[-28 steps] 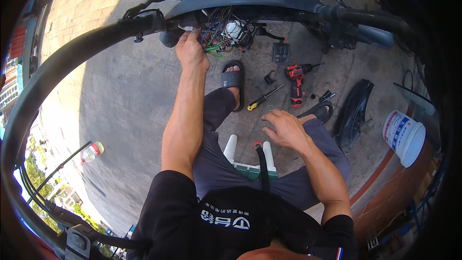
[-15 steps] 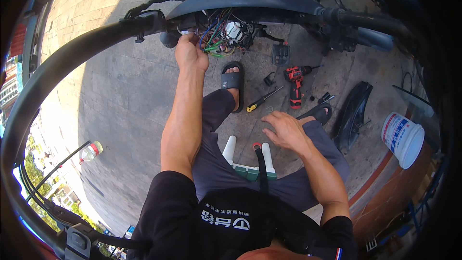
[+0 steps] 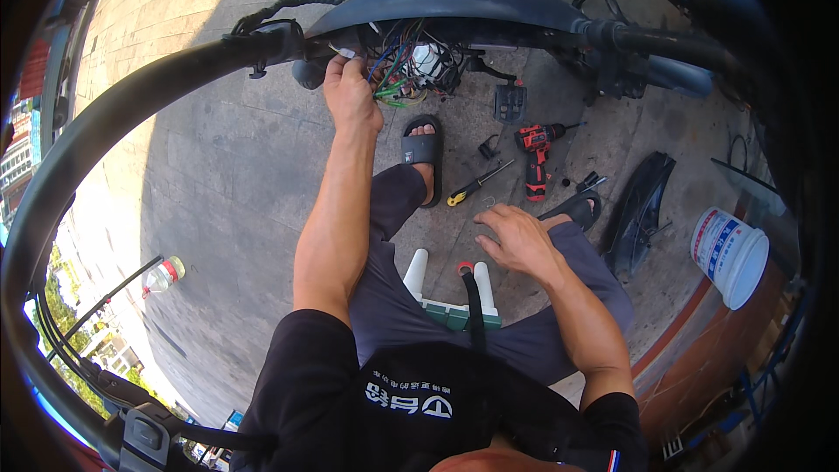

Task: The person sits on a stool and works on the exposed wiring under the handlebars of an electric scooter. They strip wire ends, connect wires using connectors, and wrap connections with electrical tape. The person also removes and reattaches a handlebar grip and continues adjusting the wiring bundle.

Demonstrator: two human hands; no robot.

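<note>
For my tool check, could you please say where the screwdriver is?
In the head view, the screwdriver lies on the paving just right of centre, between the left sandal and the red drill.

The paved ground [image 3: 236, 166] carries a drill [image 3: 535, 163], screwdriver [image 3: 473, 187] and black panel [image 3: 641, 210].

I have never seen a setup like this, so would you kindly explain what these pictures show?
There is no robot here, just a person's two bare hands, seen from above by a wide fisheye camera worn on the head, which bends straight edges. The left hand pinches a small white piece beside exposed wires near a dark curved frame. The right hand holds nothing visible. On the paved ground lie a red-and-black drill, a yellow-handled screwdriver and a black curved panel.
</note>
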